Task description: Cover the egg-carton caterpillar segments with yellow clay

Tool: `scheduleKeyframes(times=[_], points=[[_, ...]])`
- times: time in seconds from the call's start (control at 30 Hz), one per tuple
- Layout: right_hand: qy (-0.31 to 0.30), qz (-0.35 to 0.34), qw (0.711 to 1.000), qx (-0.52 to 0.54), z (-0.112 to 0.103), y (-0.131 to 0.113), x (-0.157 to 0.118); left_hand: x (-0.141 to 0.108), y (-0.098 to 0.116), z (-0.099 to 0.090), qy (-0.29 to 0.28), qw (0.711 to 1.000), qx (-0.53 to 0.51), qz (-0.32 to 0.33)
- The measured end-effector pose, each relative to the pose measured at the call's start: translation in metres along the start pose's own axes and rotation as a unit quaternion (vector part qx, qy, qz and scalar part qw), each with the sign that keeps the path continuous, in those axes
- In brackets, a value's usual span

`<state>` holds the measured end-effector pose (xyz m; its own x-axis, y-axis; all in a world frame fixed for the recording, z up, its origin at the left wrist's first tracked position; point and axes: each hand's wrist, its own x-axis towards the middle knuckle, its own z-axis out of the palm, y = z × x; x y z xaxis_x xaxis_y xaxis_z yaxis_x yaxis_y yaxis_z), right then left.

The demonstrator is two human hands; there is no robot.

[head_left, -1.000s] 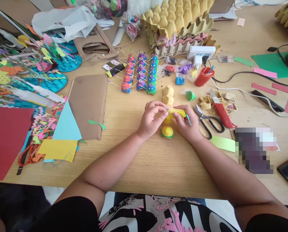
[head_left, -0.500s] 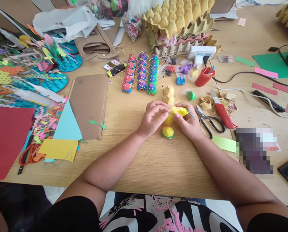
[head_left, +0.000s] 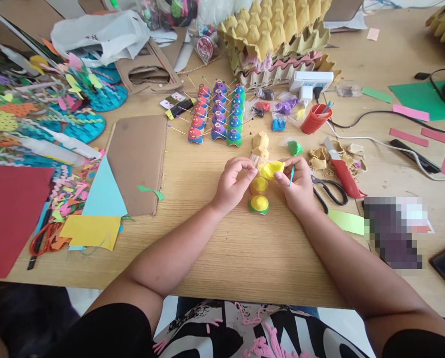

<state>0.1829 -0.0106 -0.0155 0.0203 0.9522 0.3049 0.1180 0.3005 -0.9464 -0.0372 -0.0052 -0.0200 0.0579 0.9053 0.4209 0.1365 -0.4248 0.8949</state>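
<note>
A small bag of yellow clay (head_left: 272, 170) is stretched between my two hands. My left hand (head_left: 236, 181) pinches its clear plastic end. My right hand (head_left: 297, 184) grips the yellow end, with a thin blue stick (head_left: 291, 175) also between its fingers. Just under the bag stands an egg-carton cup with yellow on top (head_left: 260, 186), partly covered by the bag. Nearer to me is a cup with a yellow dome and green rim (head_left: 259, 204). Bare carton cups (head_left: 260, 141) stand behind the bag.
Rows of painted cups with pins (head_left: 219, 113) stand behind to the left. Black-handled scissors (head_left: 330, 191), a red-handled knife (head_left: 346, 176) and a red cup (head_left: 315, 119) are on the right. Cardboard (head_left: 136, 164) lies on the left, egg trays (head_left: 275, 35) at the back.
The yellow bag has turned more level and shows more fully between my hands. My right hand has shifted slightly right, and the blue stick now points more upright.
</note>
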Motion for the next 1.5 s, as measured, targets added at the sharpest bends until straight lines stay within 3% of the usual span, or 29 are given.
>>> scheduleKeyframes(times=[0.13, 0.27, 0.77, 1.03, 1.3, 1.5], points=[[-0.02, -0.053, 0.998, -0.02, -0.001, -0.002, -0.001, 0.0, 0.0, 0.001, -0.005, 0.998, -0.045, -0.048], [-0.056, -0.092, 0.99, -0.09, 0.002, -0.005, -0.004, 0.0, 0.001, 0.001, -0.008, 0.997, -0.057, -0.053], [-0.003, -0.034, 0.998, -0.048, 0.004, -0.003, -0.004, 0.002, 0.003, 0.0, -0.053, 0.999, 0.006, 0.001], [0.017, -0.048, 0.993, -0.103, 0.003, -0.008, -0.004, 0.001, -0.002, -0.001, -0.07, 0.997, -0.028, -0.034], [0.004, -0.059, 0.989, -0.135, 0.001, -0.011, -0.003, 0.001, -0.005, -0.001, -0.085, 0.992, -0.073, -0.065], [-0.034, -0.067, 0.988, -0.138, -0.002, -0.018, -0.001, -0.001, -0.004, 0.001, -0.06, 0.997, -0.013, -0.054]])
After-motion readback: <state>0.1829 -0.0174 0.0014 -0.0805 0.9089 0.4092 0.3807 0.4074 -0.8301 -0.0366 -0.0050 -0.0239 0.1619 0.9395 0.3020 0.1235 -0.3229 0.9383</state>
